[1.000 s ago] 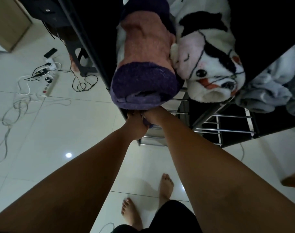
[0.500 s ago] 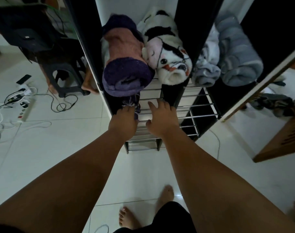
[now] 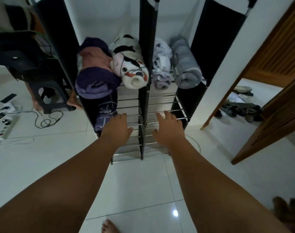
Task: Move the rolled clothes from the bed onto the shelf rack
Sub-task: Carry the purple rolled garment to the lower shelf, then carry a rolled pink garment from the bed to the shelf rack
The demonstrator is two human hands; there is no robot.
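**Four rolls racked, hands empty**

Left hand [image 3: 117,127] and right hand [image 3: 168,127]: fingers spread, holding nothing, over lower rails of shelf rack [image 3: 160,105]. Upper tier: purple-pink roll [image 3: 94,76], cartoon roll [image 3: 130,68], pale roll [image 3: 161,69], grey roll [image 3: 185,64]. Bed not in view, so remainder unknown.

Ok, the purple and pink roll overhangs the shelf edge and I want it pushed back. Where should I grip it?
Probably cup the dark purple front end of the purple and pink roll from the open front with both hands: it juts past the rack rails, while the cow-print roll crowds its right flank.
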